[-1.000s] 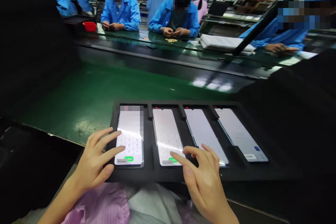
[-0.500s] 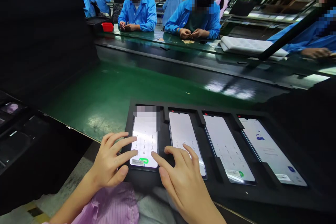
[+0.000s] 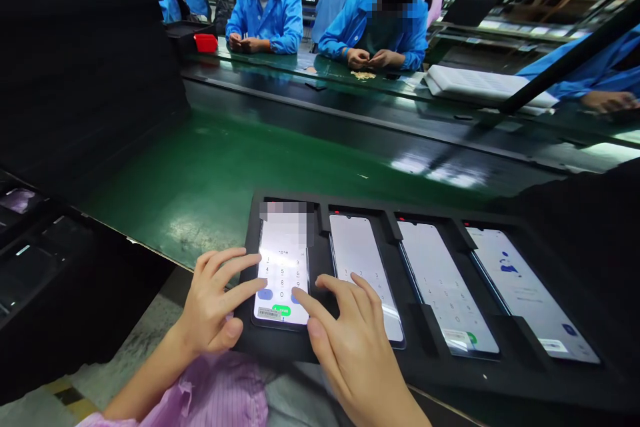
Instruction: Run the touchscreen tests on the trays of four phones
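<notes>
A lit smartphone (image 3: 283,233) lies at the left end of a black foam tray (image 3: 320,340), its screen showing a dial pad with "*#*#" above the digits. My left hand (image 3: 213,300) reaches over its left edge, fingers spread, fingertips by the left column of keys. From the right, my right hand (image 3: 350,320) extends its index finger to the lower right of the keypad, the other fingers loosely bent. Beside it a second phone (image 3: 355,240) with a dial pad is partly covered by that hand. A third phone (image 3: 445,287) shows a fainter dial pad.
The fourth phone (image 3: 530,293) at the tray's right end shows a blue figure. Under the tray is a green tabletop (image 3: 210,173). Black panels (image 3: 90,67) flank the bench. Across it, people in blue coats (image 3: 373,27) work near a red bin (image 3: 205,43). Dark trays (image 3: 45,267) stand lower left.
On the left phone, characters "*#*#" now show above the keypad and the bottom corner keys are highlighted. The view has shifted slightly, while both hands keep nearly the same pose.
</notes>
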`<state>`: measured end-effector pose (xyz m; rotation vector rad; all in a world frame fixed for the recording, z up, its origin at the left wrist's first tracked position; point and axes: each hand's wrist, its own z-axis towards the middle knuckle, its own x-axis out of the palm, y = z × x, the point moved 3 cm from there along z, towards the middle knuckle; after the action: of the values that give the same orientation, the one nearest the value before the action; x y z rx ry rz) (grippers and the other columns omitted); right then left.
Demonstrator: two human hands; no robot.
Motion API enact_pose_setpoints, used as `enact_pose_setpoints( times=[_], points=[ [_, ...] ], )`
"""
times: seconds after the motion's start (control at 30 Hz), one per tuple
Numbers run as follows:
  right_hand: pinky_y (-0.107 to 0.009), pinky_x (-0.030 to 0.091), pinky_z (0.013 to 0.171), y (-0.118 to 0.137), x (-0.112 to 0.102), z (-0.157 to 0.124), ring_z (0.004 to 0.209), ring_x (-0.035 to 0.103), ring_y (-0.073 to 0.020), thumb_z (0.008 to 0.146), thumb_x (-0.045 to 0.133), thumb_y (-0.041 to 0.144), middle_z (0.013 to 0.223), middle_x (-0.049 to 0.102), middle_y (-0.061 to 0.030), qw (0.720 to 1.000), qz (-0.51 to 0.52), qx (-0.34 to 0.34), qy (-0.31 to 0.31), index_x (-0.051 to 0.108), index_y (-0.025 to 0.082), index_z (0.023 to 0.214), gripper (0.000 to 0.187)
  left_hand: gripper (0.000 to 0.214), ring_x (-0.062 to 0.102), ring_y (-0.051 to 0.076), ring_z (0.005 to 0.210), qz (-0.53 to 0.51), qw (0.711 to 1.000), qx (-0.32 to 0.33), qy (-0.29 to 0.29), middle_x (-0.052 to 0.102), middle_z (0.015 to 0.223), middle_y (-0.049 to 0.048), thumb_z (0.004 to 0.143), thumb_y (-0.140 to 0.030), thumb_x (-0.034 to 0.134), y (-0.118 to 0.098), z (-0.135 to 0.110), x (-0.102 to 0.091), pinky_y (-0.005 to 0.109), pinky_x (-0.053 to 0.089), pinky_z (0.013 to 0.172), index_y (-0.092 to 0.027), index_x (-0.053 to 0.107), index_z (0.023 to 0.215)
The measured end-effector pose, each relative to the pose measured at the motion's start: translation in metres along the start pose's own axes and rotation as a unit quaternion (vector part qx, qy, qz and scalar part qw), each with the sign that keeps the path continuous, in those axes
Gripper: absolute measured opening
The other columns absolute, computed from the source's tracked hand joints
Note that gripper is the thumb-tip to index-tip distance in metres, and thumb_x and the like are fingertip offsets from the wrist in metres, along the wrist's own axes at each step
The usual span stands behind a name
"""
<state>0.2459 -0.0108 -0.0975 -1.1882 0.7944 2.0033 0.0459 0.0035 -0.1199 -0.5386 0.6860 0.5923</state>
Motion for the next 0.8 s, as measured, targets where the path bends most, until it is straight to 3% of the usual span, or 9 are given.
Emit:
enact_pose_setpoints(
  times=[0.2, 0.37, 0.63, 0.8],
  points=[
    [-0.048, 0.033, 0.096, 0.009, 0.011, 0.009, 0.100, 0.050, -0.0222, 0.094, 0.030, 0.030, 0.103, 0.057, -0.0082, 0.999, -0.016, 0.037, -0.014, 0.062, 0.028, 0.109, 0.036, 0.054, 0.046, 0.024, 0.111, 0.005, 1.000, -0.001, 0.007, 0.059, 0.113, 0.0103, 0.093, -0.045, 0.014, 0.004, 0.005, -0.001, 0.040, 0.032, 0.084, -0.020, 0.062, 0.102],
    [-0.045, 0.035, 0.095, -0.001, 0.004, 0.003, 0.100, 0.050, -0.0210, 0.091, 0.035, 0.024, 0.103, 0.055, -0.0077, 1.000, -0.009, 0.017, -0.006, 0.060, 0.026, 0.112, 0.033, 0.056, 0.044, 0.025, 0.112, 0.011, 0.999, 0.018, 0.027, 0.062, 0.110, 0.0096, 0.093, -0.046, 0.016, 0.004, 0.007, 0.000, 0.040, 0.030, 0.083, -0.022, 0.066, 0.089],
    [-0.041, 0.033, 0.096, -0.006, -0.001, -0.004, 0.097, 0.051, -0.0182, 0.088, 0.039, 0.018, 0.099, 0.056, -0.0049, 1.000, 0.016, 0.022, -0.014, 0.064, 0.027, 0.097, 0.028, 0.055, 0.047, 0.024, 0.109, 0.003, 0.999, 0.029, 0.016, 0.062, 0.109, 0.0098, 0.093, -0.045, 0.016, 0.003, 0.009, -0.001, 0.038, 0.031, 0.083, -0.020, 0.064, 0.098],
    [-0.042, 0.035, 0.096, -0.008, 0.000, -0.005, 0.097, 0.051, -0.0182, 0.088, 0.039, 0.017, 0.098, 0.056, -0.0049, 0.999, 0.024, 0.028, -0.012, 0.064, 0.027, 0.101, 0.031, 0.051, 0.047, 0.023, 0.110, -0.034, 0.998, 0.043, 0.027, 0.063, 0.109, 0.0075, 0.094, -0.042, 0.019, 0.003, 0.009, 0.000, 0.038, 0.032, 0.082, -0.023, 0.066, 0.088]
  ],
)
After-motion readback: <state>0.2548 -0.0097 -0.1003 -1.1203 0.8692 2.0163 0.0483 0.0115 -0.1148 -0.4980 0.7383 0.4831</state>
